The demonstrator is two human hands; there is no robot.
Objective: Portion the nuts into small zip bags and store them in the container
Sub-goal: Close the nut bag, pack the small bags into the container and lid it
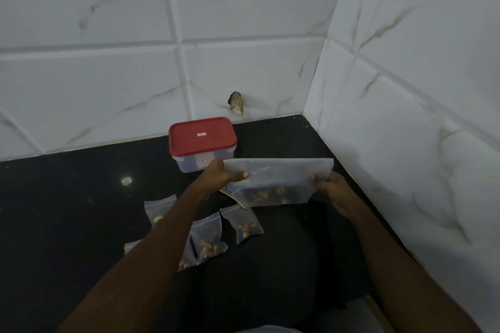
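Filled small zip bags (244, 224) lie left of centre on the black counter (67, 197), the red-lidded container (202, 140) stands behind them, and at centre the left hand (220, 174) and right hand (334, 192) pinch opposite edges of a raised large bag (278, 178) holding nuts (270, 194)

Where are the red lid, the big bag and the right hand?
red lid (202, 136): head view, middle of its top.
big bag (278, 178): head view, its clear middle.
right hand (336, 192): head view, its back.

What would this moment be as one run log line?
left hand and right hand: holding large zip bag | small bags: filled, on counter | container: lid on
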